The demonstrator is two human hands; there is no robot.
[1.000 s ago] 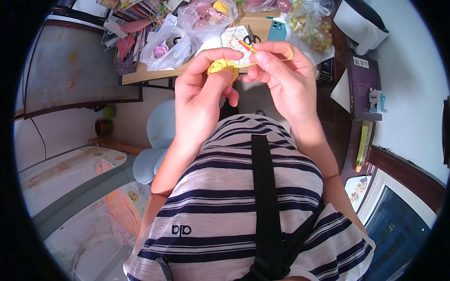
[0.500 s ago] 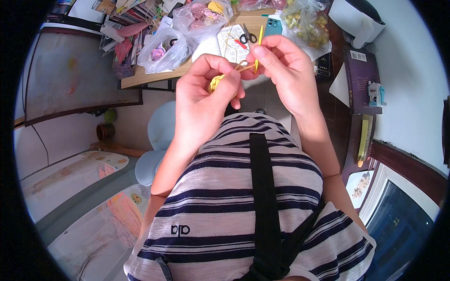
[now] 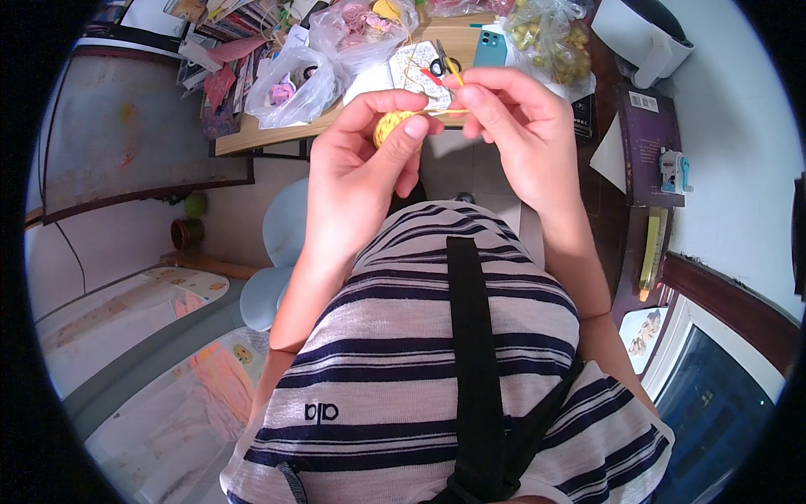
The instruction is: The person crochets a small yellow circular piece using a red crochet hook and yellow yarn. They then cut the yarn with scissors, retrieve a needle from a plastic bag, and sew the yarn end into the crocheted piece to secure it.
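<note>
Between the thumb and fingers of my left hand (image 3: 361, 151) is a small rounded piece of yellow crochet (image 3: 388, 128), partly covered by the fingers. My right hand (image 3: 525, 134) pinches a slim yellow yarn needle (image 3: 456, 74), its upper end pointing up and left; the lower end is hidden by the fingers. A yellow-orange yarn strand (image 3: 445, 112) runs taut across the short gap between both hands. Beyond them on the desk lie black-handled scissors (image 3: 442, 65), a red-handled tool (image 3: 431, 76) and a sheet of handwritten paper (image 3: 410, 71).
On the wooden desk (image 3: 243, 143) sit plastic bags of yarn (image 3: 357, 38), a teal phone (image 3: 490, 49) and a bag of green-yellow fruit (image 3: 550, 42). A white appliance (image 3: 642, 42) stands at the far right, near a purple box (image 3: 648, 143). A pale blue chair (image 3: 285, 223) is at my left.
The needle has tipped from upright to leaning left, with less of it showing. My right hand has shifted slightly right and the strand is pulled straighter. My left hand has turned the crochet piece into fuller view.
</note>
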